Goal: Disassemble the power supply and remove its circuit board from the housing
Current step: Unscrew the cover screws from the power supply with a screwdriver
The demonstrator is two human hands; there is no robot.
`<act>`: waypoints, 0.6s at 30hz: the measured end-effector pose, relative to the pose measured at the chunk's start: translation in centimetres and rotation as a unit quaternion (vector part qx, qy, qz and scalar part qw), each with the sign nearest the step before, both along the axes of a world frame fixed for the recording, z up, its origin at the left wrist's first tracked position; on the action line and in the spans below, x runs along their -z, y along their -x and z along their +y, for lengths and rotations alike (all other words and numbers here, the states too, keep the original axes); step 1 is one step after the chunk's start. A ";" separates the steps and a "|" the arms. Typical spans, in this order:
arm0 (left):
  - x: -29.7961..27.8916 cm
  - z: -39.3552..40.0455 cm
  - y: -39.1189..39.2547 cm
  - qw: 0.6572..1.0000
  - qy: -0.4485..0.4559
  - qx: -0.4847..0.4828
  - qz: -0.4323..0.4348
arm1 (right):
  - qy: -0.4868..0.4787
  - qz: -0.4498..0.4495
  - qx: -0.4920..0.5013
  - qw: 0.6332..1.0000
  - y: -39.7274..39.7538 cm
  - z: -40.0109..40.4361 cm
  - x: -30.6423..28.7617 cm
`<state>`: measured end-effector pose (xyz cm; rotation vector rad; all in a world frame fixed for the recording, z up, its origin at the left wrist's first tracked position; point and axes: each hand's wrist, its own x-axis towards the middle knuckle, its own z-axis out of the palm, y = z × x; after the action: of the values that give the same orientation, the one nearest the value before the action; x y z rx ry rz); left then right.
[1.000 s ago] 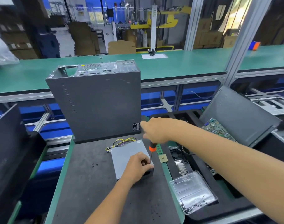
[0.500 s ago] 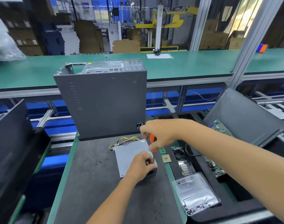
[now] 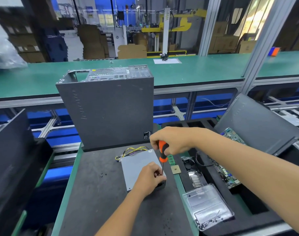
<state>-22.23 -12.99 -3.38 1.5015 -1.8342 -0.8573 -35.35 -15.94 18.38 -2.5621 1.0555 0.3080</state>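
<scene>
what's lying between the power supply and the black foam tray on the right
In the head view, a green memory stick and a small square processor chip lie between the power supply and the foam tray.

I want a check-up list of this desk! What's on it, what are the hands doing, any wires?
Surface: dark grey mat with green edging; small black screws lie loose on it.
Job's things: flat grey metal power supply box; orange-handled screwdriver, tip down at the box's near right corner.
Clutter: tall dark grey computer case; clear plastic tray; green circuit board; square gold chip.
Grippers: right hand grips the screwdriver handle; left hand pinches its shaft.
Cables: yellow and black wire bundle behind the box.
Surroundings: green conveyor bench; cardboard boxes.
</scene>
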 end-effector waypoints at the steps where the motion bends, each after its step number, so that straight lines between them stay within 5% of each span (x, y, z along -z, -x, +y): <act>1: 0.1 0.1 0.0 1.000 -0.003 -0.001 0.001 | 0.008 0.017 0.021 1.000 -0.2 0.0 0.0; 3: 0.0 -0.1 -0.1 1.000 -0.004 0.002 0.002 | 0.076 0.117 0.036 0.990 -0.6 0.2 -0.2; 7: -0.5 -0.4 -0.1 1.000 0.003 0.008 -0.001 | 0.136 0.170 0.002 0.976 -1.4 0.5 -0.1; 14: -0.2 0.0 -0.1 1.000 -0.001 0.003 -0.003 | -0.025 -0.010 -0.030 0.999 0.0 0.0 -0.3; 18: 0.0 0.1 -0.1 1.000 0.003 0.006 -0.019 | 0.003 0.016 0.019 1.000 -0.1 0.1 0.4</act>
<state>-22.12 -12.90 -3.34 1.5140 -1.8719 -0.8331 -35.22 -15.88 17.97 -2.5464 1.1182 0.3383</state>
